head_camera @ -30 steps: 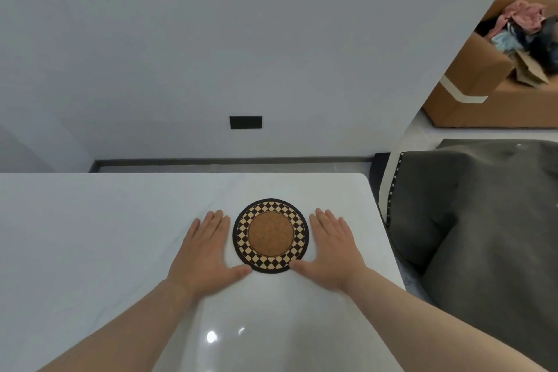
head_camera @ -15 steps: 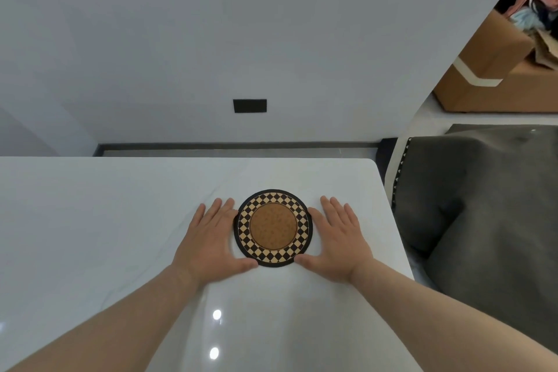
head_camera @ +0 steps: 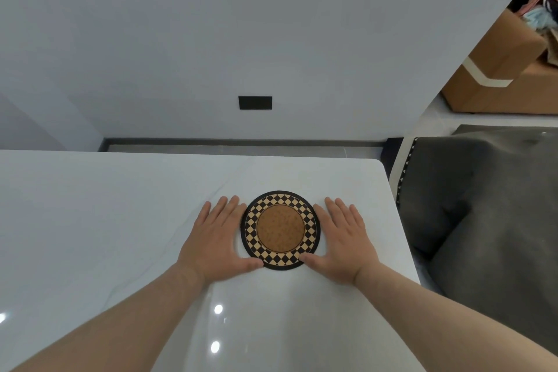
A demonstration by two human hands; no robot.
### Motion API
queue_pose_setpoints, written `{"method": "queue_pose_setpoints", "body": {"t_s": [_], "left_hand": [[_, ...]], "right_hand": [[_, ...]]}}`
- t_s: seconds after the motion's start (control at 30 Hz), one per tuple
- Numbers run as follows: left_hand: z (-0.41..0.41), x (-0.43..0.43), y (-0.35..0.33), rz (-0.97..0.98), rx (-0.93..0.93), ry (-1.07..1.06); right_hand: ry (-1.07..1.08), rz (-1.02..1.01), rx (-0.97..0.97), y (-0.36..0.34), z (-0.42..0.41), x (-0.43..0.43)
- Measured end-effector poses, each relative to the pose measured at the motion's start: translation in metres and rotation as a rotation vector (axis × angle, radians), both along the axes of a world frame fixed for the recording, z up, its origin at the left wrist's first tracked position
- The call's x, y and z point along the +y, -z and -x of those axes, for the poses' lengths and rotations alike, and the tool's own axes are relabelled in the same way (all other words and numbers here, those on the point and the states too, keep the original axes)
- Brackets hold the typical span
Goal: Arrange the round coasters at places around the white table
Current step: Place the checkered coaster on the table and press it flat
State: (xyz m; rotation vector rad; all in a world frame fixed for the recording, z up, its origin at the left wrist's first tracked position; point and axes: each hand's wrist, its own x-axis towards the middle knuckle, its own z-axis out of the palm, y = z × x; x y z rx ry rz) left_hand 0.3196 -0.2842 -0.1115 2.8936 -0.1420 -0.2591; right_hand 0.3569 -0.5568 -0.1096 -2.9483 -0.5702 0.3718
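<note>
Flat on the white table [head_camera: 120, 220], toward its far right corner: round coaster [head_camera: 280, 229], cork centre inside a checkered ring. Just left of it, left hand [head_camera: 216, 238] palm-down on the tabletop, fingers straight and together, thumb tip touching the near rim, gripping nothing. Just right, right hand [head_camera: 342, 240] likewise flat, thumb tip at the near rim. Beyond the table's right edge, grey cushion [head_camera: 483, 205]; farther off, cardboard box [head_camera: 498, 69].
</note>
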Motion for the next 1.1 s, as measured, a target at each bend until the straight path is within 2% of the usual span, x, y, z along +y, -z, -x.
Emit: {"method": "queue_pose_setpoints", "body": {"t_s": [0.13, 0.73, 0.97, 1.1], "left_hand": [[-0.001, 0.000, 0.003, -0.053, -0.007, 0.016], [-0.005, 0.000, 0.000, 0.002, 0.039, -0.019], [-0.009, 0.000, -0.007, 0.120, 0.125, -0.048], [0.005, 0.002, 0.001, 0.233, 0.045, -0.162]], "right_hand": [[0.000, -0.005, 0.005, 0.002, -0.001, 0.000], [0.024, -0.018, 0.067, -0.002, -0.007, -0.001], [0.039, -0.022, 0.146, -0.014, -0.015, 0.003], [0.103, -0.097, 0.113, -0.011, -0.004, 0.001]]}}
